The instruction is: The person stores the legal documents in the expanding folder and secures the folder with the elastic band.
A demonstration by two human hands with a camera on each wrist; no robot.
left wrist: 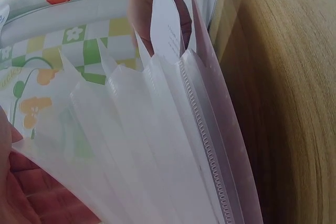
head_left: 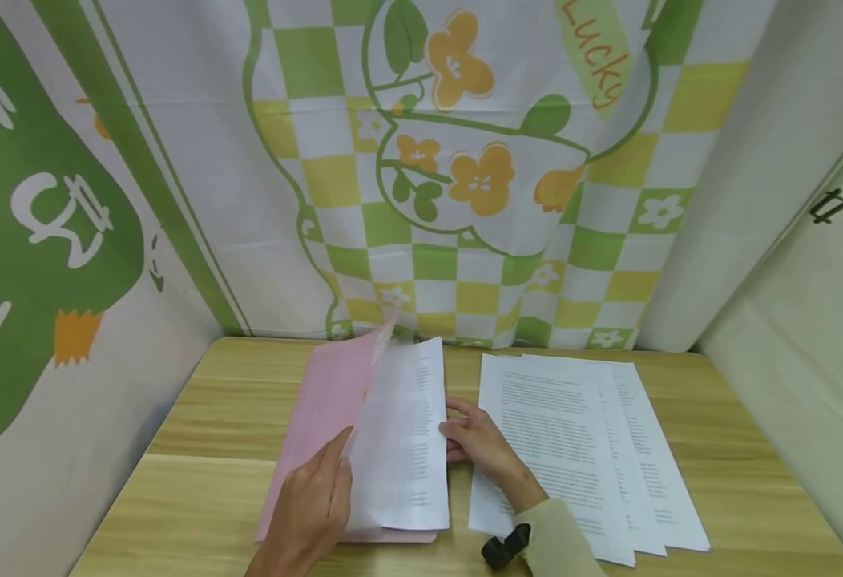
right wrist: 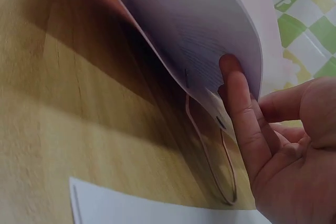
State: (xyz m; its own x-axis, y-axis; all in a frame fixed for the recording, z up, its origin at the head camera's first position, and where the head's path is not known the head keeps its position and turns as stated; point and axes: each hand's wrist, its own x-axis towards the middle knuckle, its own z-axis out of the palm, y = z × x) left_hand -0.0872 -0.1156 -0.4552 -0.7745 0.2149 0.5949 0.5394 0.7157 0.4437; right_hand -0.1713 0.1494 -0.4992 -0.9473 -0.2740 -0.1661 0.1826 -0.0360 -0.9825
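A pink expanding folder (head_left: pixel 324 401) with translucent accordion pockets (left wrist: pixel 142 145) lies opened on the table. My left hand (head_left: pixel 311 501) holds its raised cover and pocket sheets at the near side, the fingers showing through the plastic in the left wrist view. White printed papers (head_left: pixel 403 449) are in the folder, their right part exposed. My right hand (head_left: pixel 481 439) pinches the right edge of these papers, thumb on one face and fingers on the other. A thin elastic cord (right wrist: pixel 202 140) loops from the folder's edge below the right hand.
Right of the folder, several printed sheets (head_left: pixel 551 425) lie fanned out, partly under my right forearm. The wooden table (head_left: pixel 198 417) ends at a patterned curtain (head_left: pixel 479 264) behind, with printed cloth on both sides. A black strap (head_left: pixel 506 546) is on my right wrist.
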